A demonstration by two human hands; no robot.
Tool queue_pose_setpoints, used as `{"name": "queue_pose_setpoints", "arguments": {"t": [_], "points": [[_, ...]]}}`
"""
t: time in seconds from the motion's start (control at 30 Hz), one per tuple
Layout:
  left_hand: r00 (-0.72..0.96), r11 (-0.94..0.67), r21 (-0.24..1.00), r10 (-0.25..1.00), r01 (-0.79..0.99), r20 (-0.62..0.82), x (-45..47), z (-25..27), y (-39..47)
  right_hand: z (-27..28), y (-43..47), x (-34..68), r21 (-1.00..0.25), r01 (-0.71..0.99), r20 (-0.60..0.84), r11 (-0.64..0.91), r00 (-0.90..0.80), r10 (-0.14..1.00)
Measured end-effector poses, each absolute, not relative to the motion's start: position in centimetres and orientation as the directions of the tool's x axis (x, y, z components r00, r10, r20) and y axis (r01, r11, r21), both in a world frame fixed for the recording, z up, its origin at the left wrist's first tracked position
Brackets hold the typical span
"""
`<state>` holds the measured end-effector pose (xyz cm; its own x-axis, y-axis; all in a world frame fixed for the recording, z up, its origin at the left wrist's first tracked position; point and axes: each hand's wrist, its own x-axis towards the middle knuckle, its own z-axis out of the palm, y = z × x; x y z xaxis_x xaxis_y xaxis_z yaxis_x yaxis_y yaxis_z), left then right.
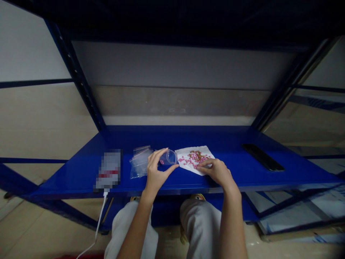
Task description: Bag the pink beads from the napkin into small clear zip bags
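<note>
My left hand (157, 168) grips a clear plastic cup (170, 157) lying on its side, its mouth facing right. A few pink beads (162, 162) show inside it. To the right lies a white paper sheet (185, 151) bearing many small pink beads (192, 160) and a cluster of brown, gold-looking screws (198, 155). My right hand (214, 169) reaches over the sheet's near edge, thumb and fingertips pinched together at the pink beads. Whatever sits between those fingertips is too small to make out. Clear zip bags (140, 162) lie just left of my left hand.
A blue metal shelf (229, 140) carries everything. A black phone (262, 157) lies at the right; a blurred-out device (109, 169) with a white cable (100, 216) is at the left. Blue uprights (78, 72) flank the shelf, and another shelf board hangs above.
</note>
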<state>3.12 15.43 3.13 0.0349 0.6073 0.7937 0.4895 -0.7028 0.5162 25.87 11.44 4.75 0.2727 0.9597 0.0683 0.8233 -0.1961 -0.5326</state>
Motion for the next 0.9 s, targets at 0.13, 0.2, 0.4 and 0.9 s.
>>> {"name": "queue_pose_setpoints", "arguments": {"t": [0.13,0.2,0.4,0.9], "points": [[0.039,-0.704,0.523,0.613,0.481,0.789,3.1,3.2,15.4,4.3,11.5,25.9,-0.538,0.830,0.102,-0.149,0.239,0.966],[0.050,-0.700,0.514,0.614,0.495,0.788,3.2,3.2,15.3,4.1,11.6,26.0,-0.530,0.836,0.124,-0.143,0.243,0.962],[0.071,-0.700,0.494,0.609,0.516,0.790,3.2,3.2,15.3,4.1,11.6,26.1,-0.512,0.840,0.145,-0.181,0.293,0.945],[0.083,-0.696,0.497,0.619,0.519,0.781,3.2,3.0,15.4,5.7,11.4,25.2,-0.608,0.794,0.336,0.014,0.241,0.911]]}}
